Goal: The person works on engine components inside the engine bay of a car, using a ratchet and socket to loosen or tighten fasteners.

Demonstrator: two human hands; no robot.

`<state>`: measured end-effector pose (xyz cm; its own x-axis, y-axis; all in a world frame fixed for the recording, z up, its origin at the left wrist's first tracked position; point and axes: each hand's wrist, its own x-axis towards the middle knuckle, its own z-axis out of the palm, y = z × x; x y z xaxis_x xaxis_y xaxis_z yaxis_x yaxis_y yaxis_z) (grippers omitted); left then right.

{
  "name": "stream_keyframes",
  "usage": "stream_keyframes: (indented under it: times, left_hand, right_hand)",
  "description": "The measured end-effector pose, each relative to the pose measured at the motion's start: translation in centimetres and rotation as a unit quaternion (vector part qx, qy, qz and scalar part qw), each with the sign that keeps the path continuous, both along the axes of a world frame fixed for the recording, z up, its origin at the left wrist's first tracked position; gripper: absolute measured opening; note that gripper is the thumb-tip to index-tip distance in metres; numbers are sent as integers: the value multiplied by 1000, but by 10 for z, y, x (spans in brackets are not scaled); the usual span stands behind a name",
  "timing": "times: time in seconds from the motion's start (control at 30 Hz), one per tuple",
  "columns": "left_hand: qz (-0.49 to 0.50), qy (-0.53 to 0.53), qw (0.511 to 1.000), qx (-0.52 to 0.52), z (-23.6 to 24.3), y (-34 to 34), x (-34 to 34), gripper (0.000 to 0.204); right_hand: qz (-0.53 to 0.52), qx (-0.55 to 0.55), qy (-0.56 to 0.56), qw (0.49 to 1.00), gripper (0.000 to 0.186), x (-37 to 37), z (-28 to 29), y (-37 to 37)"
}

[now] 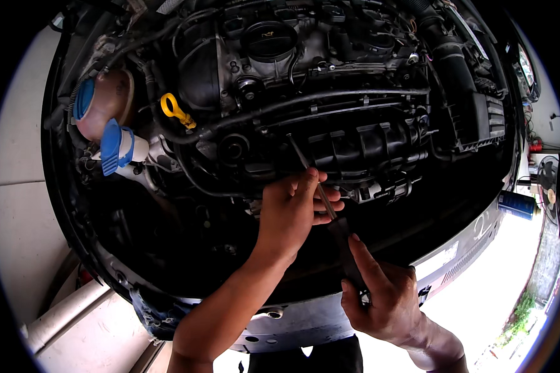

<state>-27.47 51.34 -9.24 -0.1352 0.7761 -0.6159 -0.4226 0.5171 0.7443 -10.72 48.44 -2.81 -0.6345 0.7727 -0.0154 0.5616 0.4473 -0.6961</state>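
Note:
A long screwdriver [345, 252] with a black handle slants up and left into the engine bay. My right hand [382, 295] is closed round its handle, the index finger laid along it. Farther up, my left hand [295, 202] pinches the metal shaft between thumb and fingers. The screwdriver's tip reaches the left end of the black ribbed intake manifold [361, 146]; what it touches there is too dark to make out. Just beyond the tip, a black hose [317, 96] crosses the engine.
At the left are a yellow dipstick loop [178, 112], a pinkish coolant tank [109, 102] with a blue cap, and a blue flip cap [113, 148] on a white neck. A black oil cap [269, 40] tops the engine. A blue can [517, 205] stands at the right edge.

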Motion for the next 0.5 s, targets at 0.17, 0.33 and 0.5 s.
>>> stream_keyframes:
  times: [0.17, 0.33, 0.5]
  left_hand:
    - [-63, 37, 997, 21, 0, 5, -12, 42]
    - [-49, 37, 997, 47, -6, 12, -13, 41]
    - [-51, 29, 997, 47, -14, 15, -18, 41]
  right_hand:
    - [19, 26, -14, 999, 60, -8, -5, 9]
    - [35, 85, -80, 993, 60, -17, -14, 15]
    - [27, 67, -82, 994, 60, -22, -14, 23]
